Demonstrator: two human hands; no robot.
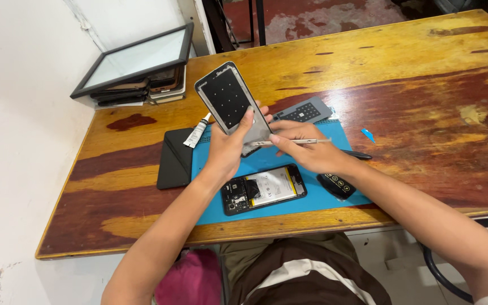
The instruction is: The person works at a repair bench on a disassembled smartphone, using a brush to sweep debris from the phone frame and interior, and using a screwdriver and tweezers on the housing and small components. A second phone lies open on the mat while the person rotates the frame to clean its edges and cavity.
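One phone frame (pixel 231 101), one tweezers (pixel 289 142)

1. The phone back cover (pixel 231 100) is a thin rectangular panel with rounded corners, its dark inner face dotted with small pale marks inside a light grey rim. It stands nearly upright, tilted to the left, above the far edge of the blue mat (pixel 210 164), with its lower end gripped in the left hand (pixel 227 148).
2. The tweezers (pixel 292 142) are slim and silver. They lie almost level over the blue mat's far edge, pinched in the fingers of the right hand (pixel 310 151), with their tip touching the cover's lower right edge.
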